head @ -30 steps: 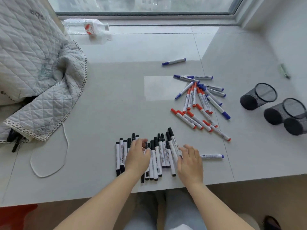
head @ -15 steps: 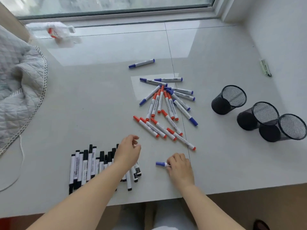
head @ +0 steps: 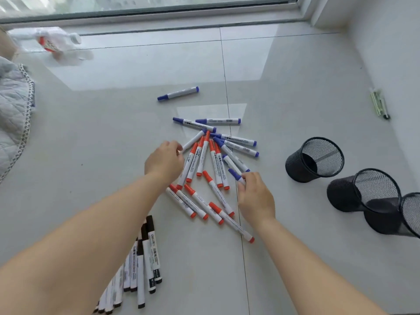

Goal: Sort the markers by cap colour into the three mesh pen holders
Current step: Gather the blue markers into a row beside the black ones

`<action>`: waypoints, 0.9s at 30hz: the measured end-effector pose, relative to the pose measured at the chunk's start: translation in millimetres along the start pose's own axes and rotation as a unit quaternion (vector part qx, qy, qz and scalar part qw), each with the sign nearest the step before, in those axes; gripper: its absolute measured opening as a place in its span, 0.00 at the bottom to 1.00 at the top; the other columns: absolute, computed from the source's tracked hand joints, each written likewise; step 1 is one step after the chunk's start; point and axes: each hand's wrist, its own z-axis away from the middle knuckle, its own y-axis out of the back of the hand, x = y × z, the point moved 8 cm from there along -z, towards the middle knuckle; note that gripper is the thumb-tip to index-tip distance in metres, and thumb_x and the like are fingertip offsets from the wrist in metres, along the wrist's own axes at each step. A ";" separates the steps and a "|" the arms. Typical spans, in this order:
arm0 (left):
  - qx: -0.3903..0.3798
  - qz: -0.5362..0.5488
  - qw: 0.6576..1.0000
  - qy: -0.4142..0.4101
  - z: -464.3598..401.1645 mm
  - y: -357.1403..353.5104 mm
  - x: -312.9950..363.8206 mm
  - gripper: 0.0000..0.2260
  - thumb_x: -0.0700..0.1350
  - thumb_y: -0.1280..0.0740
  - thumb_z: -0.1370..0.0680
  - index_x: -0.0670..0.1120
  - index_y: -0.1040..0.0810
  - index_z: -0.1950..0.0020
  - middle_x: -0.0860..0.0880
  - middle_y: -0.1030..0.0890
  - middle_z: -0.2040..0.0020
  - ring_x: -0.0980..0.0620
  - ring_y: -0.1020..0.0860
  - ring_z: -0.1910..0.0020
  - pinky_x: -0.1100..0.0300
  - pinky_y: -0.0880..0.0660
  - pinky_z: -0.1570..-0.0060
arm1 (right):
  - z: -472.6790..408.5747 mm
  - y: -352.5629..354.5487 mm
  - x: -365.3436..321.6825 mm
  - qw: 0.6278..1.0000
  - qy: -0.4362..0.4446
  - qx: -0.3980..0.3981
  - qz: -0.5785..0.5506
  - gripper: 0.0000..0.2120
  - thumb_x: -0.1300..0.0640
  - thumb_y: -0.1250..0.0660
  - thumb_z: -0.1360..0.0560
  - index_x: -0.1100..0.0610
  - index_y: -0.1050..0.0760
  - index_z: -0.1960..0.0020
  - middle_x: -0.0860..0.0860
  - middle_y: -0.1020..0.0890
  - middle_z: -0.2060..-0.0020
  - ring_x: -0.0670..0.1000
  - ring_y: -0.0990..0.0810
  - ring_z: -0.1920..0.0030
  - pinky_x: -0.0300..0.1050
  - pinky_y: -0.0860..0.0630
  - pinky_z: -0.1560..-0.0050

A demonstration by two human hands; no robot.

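Observation:
Several red-capped markers (head: 202, 160) and blue-capped markers (head: 236, 142) lie fanned in a pile at the centre of the grey surface. One blue marker (head: 178, 93) lies alone farther back. Black-capped markers (head: 145, 258) lie in a row at the lower left, partly hidden by my left arm. My right hand (head: 255, 198) holds a blue-capped marker (head: 236, 176) at the pile's right side. My left hand (head: 164, 161) touches the end of a blue marker at the pile's left edge. Three black mesh holders (head: 314, 159), (head: 363, 189), (head: 411, 214) lie tipped on the right.
A quilted grey cloth (head: 13, 114) lies at the left edge. A clear plastic bottle (head: 52, 42) lies by the window at the back left. A small greenish object (head: 379, 103) sits near the right wall, which rises beside the holders.
Both hands have left the black marker row and moved forward to the red and blue pile. My right hand picked up the loose blue marker and carried it there.

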 end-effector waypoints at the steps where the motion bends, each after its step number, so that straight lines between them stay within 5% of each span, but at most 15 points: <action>1: 0.005 -0.023 1.000 -0.012 -10.6 0.3 3.5 0.13 0.47 0.41 0.22 0.49 0.27 0.38 0.47 0.26 0.41 0.46 0.26 0.45 0.53 0.28 0.52 | -9.8 1.6 0.5 1.000 0.001 0.008 0.012 0.10 0.56 0.43 0.22 0.59 0.29 0.44 0.54 0.27 0.47 0.56 0.26 0.51 0.46 0.32 0.61; 7: 0.027 -0.137 0.984 -0.108 -56.3 -9.8 23.9 0.27 0.56 0.38 0.25 0.46 0.37 0.29 0.46 0.33 0.33 0.46 0.35 0.34 0.49 0.31 0.41 | -42.3 -9.4 10.8 0.994 0.010 -0.018 0.111 0.19 0.49 0.37 0.26 0.54 0.32 0.37 0.52 0.30 0.42 0.53 0.30 0.42 0.45 0.30 0.58; 13: -0.033 -0.193 0.969 -0.151 -77.1 -33.9 20.3 0.30 0.61 0.52 0.22 0.47 0.49 0.24 0.49 0.46 0.24 0.49 0.48 0.25 0.47 0.50 0.27 | -58.6 -14.6 15.5 0.989 0.037 -0.033 0.138 0.24 0.45 0.38 0.26 0.53 0.35 0.34 0.52 0.32 0.39 0.53 0.32 0.41 0.46 0.29 0.56; 20: 0.020 -0.165 0.967 -0.193 -90.9 -32.8 24.2 0.24 0.56 0.45 0.22 0.48 0.41 0.29 0.47 0.38 0.32 0.46 0.42 0.32 0.48 0.45 0.31 | -75.3 -22.1 7.1 0.977 0.094 -0.032 0.187 0.23 0.44 0.40 0.25 0.54 0.33 0.35 0.51 0.29 0.41 0.53 0.31 0.42 0.47 0.27 0.57; 27: 0.062 -0.096 0.981 -0.158 -102.9 -38.6 11.5 0.19 0.58 0.43 0.22 0.46 0.32 0.39 0.44 0.32 0.42 0.44 0.36 0.41 0.51 0.39 0.41 | -67.4 -7.2 -6.8 0.955 0.169 0.136 0.203 0.18 0.49 0.23 0.37 0.60 0.21 0.55 0.55 0.19 0.62 0.57 0.21 0.64 0.42 0.27 0.75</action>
